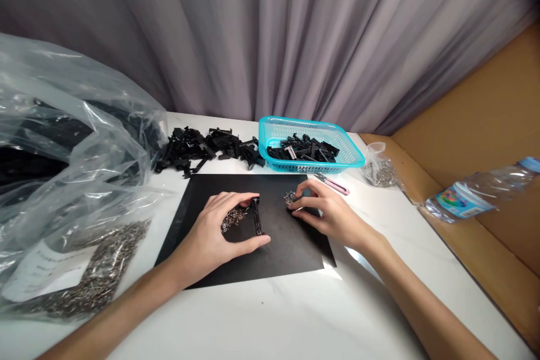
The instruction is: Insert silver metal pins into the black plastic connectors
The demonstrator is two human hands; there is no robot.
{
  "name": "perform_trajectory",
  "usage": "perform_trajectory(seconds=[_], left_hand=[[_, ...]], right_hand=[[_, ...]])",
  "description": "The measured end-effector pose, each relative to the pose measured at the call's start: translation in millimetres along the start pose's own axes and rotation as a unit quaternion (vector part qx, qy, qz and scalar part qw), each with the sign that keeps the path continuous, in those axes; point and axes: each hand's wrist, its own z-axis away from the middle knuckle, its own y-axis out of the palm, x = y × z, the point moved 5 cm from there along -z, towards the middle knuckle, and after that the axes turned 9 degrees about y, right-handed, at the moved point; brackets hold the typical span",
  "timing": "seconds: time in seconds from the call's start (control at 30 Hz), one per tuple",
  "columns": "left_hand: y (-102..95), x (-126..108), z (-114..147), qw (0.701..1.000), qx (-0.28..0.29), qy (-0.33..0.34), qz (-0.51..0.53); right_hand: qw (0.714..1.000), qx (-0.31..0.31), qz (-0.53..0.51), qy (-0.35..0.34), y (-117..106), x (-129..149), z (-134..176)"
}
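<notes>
My left hand grips a narrow black plastic part by its two ends, between thumb and fingers, over a black mat. Behind those fingers lies a pile of small metal pieces. On the mat's right side, my right hand has thumb and fingertips closed on a small, thin metal piece, too small to name exactly. Beside its fingertips sits a second little heap of shiny metal pieces, partly covered by the hand.
A blue basket of black parts stands behind the mat, with loose black parts to its left. A pink-handled cutter lies nearby. Plastic bags fill the left; a small bag, bottle and cardboard are right.
</notes>
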Motion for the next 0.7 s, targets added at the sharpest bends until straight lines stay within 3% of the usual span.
perform_trajectory(seconds=[0.27, 0.47, 0.7], left_hand=[[-1.1, -5, -1, 1.0, -0.003, 0.007, -0.002], [0.6, -4, 0, 1.0, -0.002, 0.017, -0.006], [0.5, -5, 0, 1.0, -0.001, 0.017, 0.002]], right_hand=[[0.998, 0.043, 0.042, -0.031, 1, 6, 2], [1.0, 0.022, -0.018, -0.007, 4, 0, 0], [0.999, -0.018, -0.04, 0.033, -7, 1, -1]])
